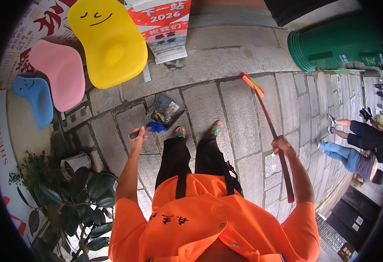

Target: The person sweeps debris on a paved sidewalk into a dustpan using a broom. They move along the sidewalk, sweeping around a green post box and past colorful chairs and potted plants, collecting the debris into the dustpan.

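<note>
My left hand (138, 136) is closed round the dark handle of a long-handled dustpan (150, 114). The see-through pan rests on the paving just ahead of my shoes, with brownish litter (167, 114) in it. A blue piece of cloth or plastic (156, 127) hangs where handle and pan meet. On the other side my right hand (281, 145) grips the dark red stick of a broom (267, 115). The broom slants away to the far side, and its orange and green head (253, 85) is over the stone ground, apart from the dustpan. Whether the bristles touch the ground I cannot tell.
Yellow (115, 50), pink (60, 74) and blue (36, 98) curved seats stand at the far left, beside a red and white sign box (167, 30). Leafy plants (80, 192) crowd the near left. A green bin (335, 43) stands far right; two people (357, 146) walk at the right.
</note>
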The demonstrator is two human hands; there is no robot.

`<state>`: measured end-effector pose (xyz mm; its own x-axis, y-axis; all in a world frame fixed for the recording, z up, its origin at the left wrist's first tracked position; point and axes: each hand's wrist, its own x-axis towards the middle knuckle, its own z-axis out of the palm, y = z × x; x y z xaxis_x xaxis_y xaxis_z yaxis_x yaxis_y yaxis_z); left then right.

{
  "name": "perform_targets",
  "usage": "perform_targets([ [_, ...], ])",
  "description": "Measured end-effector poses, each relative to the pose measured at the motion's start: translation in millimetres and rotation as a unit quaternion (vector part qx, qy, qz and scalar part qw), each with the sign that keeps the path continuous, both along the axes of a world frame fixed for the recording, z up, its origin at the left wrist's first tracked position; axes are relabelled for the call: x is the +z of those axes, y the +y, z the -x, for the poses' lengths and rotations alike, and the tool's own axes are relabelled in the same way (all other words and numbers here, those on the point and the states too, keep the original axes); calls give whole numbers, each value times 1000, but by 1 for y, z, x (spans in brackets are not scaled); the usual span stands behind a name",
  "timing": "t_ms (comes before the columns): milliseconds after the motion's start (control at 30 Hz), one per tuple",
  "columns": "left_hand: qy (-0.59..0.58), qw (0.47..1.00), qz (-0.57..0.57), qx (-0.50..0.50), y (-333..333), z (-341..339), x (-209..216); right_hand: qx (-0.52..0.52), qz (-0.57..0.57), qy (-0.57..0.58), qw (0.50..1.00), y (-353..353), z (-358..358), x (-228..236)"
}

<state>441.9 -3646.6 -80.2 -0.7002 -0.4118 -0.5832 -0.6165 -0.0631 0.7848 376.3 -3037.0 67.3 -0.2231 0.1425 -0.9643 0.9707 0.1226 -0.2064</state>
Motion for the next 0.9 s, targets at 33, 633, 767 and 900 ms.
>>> perform_targets([
  [33, 4, 1000, 3, -1, -4, -1, 4, 17, -37, 3, 999, -2, 12, -14],
  [633, 60, 993, 22, 96, -2, -22, -14, 346, 230, -40, 909, -164, -44, 82],
  [767, 119, 976, 39, 176, -1, -86, -12, 454, 178, -34, 872, -170, 14, 102],
  [900, 93, 951, 6, 296, 17, -144, 28, 529, 173, -3, 831, -201, 55, 75],
])
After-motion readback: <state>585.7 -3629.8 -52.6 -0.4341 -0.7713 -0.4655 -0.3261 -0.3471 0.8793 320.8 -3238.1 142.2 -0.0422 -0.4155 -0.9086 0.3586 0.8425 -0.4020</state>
